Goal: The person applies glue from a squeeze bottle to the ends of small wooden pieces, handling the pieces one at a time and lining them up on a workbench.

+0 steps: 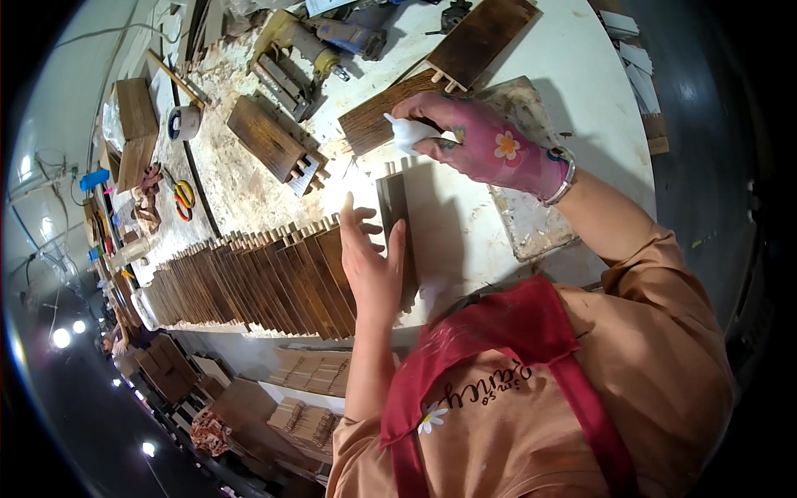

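Note:
My right hand (490, 149), in a pink flowered glove, is closed around a small white squeeze bottle (408, 134) with a pointed nozzle facing left. Below it a dark wooden board (393, 192) stands on the table with light dowel pegs at its far end. My bare left hand (369, 257) is beside this board, fingers loosely spread and the thumb against it. Left of that hand runs a long row of similar pegged wooden boards (249, 282), packed side by side. Another brown board (386, 108) lies partly behind the gloved fingers.
Pegged wooden blocks (264, 137) and a dark panel (481, 41) lie farther back. A yellowish power tool (290, 41), a blue tool (353, 35), a tape roll (183, 123) and yellow-red-handled pliers (183, 199) are around. A stained slab (531, 216) is at right; cardboard stacks (307, 373) sit below the table.

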`<control>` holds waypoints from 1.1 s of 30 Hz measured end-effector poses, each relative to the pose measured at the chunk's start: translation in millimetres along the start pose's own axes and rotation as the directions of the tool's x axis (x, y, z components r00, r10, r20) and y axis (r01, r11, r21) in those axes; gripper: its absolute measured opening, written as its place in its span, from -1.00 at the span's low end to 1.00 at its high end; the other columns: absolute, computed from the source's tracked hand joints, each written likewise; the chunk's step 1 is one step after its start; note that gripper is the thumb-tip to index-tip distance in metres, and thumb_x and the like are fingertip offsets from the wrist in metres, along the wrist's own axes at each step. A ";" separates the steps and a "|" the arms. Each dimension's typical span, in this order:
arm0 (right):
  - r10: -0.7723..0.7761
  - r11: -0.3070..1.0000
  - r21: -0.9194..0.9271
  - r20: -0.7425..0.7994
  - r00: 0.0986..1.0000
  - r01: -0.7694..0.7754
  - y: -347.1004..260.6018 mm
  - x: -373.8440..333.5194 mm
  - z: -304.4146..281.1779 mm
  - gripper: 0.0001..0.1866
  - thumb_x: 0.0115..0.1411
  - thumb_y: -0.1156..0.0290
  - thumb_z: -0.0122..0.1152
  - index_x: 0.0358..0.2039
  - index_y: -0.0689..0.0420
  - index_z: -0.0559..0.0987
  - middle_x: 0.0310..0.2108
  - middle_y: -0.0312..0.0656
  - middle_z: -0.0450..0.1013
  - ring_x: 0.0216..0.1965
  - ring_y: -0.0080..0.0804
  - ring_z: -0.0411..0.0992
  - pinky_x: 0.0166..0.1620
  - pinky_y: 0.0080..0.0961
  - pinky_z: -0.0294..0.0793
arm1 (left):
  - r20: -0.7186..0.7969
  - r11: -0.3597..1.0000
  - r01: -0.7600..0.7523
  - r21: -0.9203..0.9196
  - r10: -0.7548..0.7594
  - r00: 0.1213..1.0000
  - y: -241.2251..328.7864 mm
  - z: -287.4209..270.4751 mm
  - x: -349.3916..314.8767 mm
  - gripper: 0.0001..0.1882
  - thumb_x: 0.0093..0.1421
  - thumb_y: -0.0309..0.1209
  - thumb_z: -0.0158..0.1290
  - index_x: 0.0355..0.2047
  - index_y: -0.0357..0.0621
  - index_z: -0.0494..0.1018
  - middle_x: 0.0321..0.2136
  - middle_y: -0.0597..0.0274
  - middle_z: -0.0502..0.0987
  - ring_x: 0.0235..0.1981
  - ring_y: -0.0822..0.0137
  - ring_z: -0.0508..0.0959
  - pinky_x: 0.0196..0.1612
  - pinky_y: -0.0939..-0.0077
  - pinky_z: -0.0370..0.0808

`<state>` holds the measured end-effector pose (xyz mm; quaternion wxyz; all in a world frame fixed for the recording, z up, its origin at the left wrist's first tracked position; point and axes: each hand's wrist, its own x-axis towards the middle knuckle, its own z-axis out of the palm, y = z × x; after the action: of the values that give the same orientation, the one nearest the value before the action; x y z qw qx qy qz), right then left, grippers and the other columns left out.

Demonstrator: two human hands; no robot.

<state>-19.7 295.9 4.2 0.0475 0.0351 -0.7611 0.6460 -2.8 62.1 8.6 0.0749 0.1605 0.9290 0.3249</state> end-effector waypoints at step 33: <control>-0.014 0.986 -0.166 0.063 0.998 0.024 0.7 -1.2 -1.5 -0.66 0.18 0.44 0.15 -0.01 0.07 0.41 -0.11 -0.20 0.50 -0.08 -0.23 0.50 -0.03 -0.40 0.48 | 0.177 0.777 0.293 -0.557 -0.234 0.956 -13.0 14.5 29.5 -0.65 0.34 -0.30 -0.04 0.08 -0.16 0.29 -0.14 0.29 0.38 -0.16 0.49 0.36 -0.02 0.60 0.30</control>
<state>-18.5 297.5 3.7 0.0332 0.0582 -0.8131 0.5783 -30.2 71.1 -11.9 0.2101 0.0142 0.7947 0.5693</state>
